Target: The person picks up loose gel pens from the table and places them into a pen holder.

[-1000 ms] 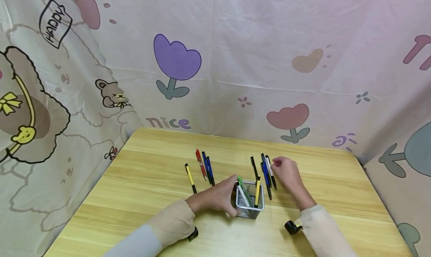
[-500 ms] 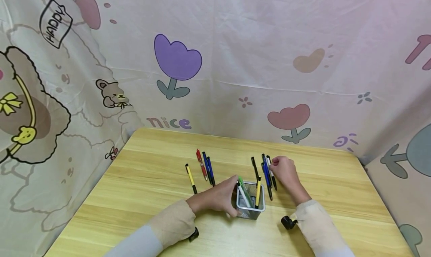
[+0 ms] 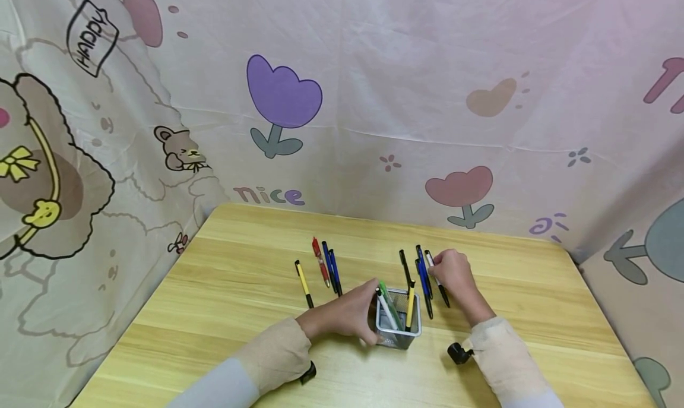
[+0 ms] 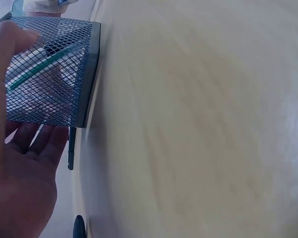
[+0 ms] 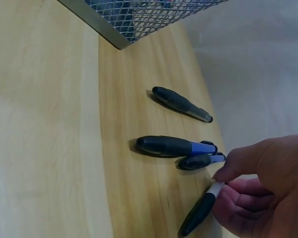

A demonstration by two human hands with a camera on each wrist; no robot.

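Right now, from my remote seat, I'm watching the right hand (image 3: 453, 271) pinching a white-and-black pen (image 5: 198, 213) by its white part, thumb against fingers. That pen is slanting just to the right of two blue-and-black pens (image 5: 174, 147), its black end pointing back toward the person; I'm not managing to tell how much of it is touching the wooden table (image 3: 256, 236). Meanwhile the left hand (image 3: 347, 312) is clasping a square wire-mesh pen holder (image 3: 394, 340), thumb along one wall and fingers round the opposite one. The holder is standing upright, with a green pen (image 3: 383, 289), a white pen (image 3: 385, 306) and a yellow pen (image 3: 410, 304) leaning inside.

I'm judging the pinched pen to be light, stiff and hardly fragile, with smooth plastic that could be rolling or slipping under a careless fingertip. I'm favouring a pinch near the middle of the barrel, so neither end is swinging. The holder I'm reckoning light and springy-walled, easy to tip, so I'm preferring a hold low on two opposite walls.

As for writing, the backdrop cloth (image 3: 374, 87) is showing "nice" in coloured letters, and a printed banner (image 3: 92, 38) at the left is reading "HAPPY". On the pens I'm making out no brand.
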